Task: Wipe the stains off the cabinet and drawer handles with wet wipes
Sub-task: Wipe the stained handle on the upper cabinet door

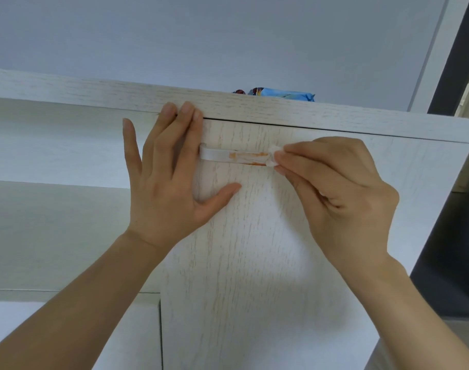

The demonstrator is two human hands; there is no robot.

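On the far left there are open shelves (54,145) of the pale wood-grain cabinet, and they join the closed door to their right.

The left hand (169,177) lies flat on the cabinet door (241,249), near its left edge. Its fingers are straight and spread, and it holds nothing. The fingertips (186,109) reach up to the gap under the top board (94,93), and the thumb points to the right across the door, below the handle. The hand covers the left end of the handle.

The handle (217,156) is a white horizontal bar in the upper part of the door, between the two hands. Its left part looks clean and shiny. Its right part carries an orange stain (248,156), which also runs along the lower edge of the bar.

At the right end of the handle sits the wet wipe (273,156), a small white folded piece that touches the bar just beside the stain. The right hand (342,193) pinches the wipe between the thumb and the first fingers; the other fingers are curled toward the palm. Most of the wipe is hidden by the fingers.

Above, on top of the cabinet and behind the board's edge, a blue packet (284,95) shows partly. I cannot tell what it contains. At the far right stands a dark door frame (452,62).
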